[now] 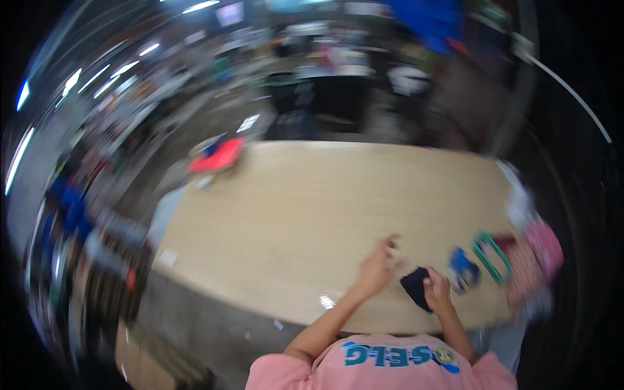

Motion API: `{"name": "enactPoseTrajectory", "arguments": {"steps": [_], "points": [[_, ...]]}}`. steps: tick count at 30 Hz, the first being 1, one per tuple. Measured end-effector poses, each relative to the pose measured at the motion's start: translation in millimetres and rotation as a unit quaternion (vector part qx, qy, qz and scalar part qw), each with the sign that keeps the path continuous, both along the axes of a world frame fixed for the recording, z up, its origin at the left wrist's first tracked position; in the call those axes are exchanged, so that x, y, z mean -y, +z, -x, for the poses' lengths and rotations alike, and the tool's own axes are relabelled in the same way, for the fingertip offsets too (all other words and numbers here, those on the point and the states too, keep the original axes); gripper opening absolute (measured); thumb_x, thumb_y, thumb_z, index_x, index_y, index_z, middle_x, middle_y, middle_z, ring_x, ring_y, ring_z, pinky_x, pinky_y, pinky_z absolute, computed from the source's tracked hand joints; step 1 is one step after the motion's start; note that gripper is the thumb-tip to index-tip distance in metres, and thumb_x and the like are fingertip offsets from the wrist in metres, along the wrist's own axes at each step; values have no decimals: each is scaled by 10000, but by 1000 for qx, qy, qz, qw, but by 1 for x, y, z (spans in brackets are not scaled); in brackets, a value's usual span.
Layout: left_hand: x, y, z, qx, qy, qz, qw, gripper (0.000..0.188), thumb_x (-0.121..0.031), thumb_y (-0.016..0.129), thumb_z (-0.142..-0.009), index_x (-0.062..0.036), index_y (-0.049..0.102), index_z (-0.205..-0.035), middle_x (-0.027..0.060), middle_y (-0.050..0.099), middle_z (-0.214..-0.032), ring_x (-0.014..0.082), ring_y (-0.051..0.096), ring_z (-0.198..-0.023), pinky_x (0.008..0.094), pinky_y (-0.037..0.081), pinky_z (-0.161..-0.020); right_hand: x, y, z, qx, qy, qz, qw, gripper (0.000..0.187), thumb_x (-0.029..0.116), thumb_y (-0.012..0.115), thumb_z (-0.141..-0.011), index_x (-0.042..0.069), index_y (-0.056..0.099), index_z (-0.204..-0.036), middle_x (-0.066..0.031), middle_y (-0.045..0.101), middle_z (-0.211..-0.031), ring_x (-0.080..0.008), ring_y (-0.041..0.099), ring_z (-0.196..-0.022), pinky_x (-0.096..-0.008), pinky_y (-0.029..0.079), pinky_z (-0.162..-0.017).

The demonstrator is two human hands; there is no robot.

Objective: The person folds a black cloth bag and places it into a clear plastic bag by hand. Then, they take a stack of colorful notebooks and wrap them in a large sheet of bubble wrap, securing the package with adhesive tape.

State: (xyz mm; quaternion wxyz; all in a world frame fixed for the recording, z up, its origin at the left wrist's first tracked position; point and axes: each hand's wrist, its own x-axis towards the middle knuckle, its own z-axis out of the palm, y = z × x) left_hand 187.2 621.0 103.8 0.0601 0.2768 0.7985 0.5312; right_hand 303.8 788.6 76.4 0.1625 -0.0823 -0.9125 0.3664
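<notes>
My right hand (439, 292) is closed on a small piece of black cloth (415, 288), held above the near right part of the table. To its left, my left hand (379, 265) hovers over the tabletop with the fingers apart and nothing visible in them. The black piece hangs between the two hands, apart from the left one. Just right of my right hand lies a blue object (463, 269), perhaps a tape dispenser; blur hides its details. A green frame-like object (492, 257) lies beyond it.
Pale wood table (292, 214) in front of me. At its right edge are a pink bundle (545, 247) and reddish checked fabric (524, 276). A red item (220, 156) sits at the far left corner. A cardboard box (140, 361) stands on the floor at lower left.
</notes>
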Motion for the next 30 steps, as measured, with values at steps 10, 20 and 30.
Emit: {"name": "enactPoseTrajectory", "arguments": {"steps": [10,20,30], "points": [[-252,-16,-68,-109,-279,-8,954,438,-178,703,-777,-33,515,-1145,147,497,-1130,289,567,-948,379,485,-773,-216,40,-227,115,-416,-90,898,361,341,536,-878,4,659,-839,-203,625,-764,-398,601,-771,-463,455,-675],[-502,-19,-165,-222,-377,-157,885,290,-134,658,-761,-18,595,-1019,194,524,-1048,367,511,-991,433,439,-815,-361,77,-358,4,-648,-80,757,653,551,351,-931,-55,582,-855,-248,623,-812,-345,622,-868,-403,444,-751],[-651,-28,-237,-462,-491,53,737,153,-53,576,-725,-67,684,-832,163,612,-1008,317,608,-957,447,518,-734,-460,19,-320,205,-345,-44,915,356,286,498,-876,17,552,-1104,-224,609,-1039,-350,590,-969,-399,456,-831]]}}
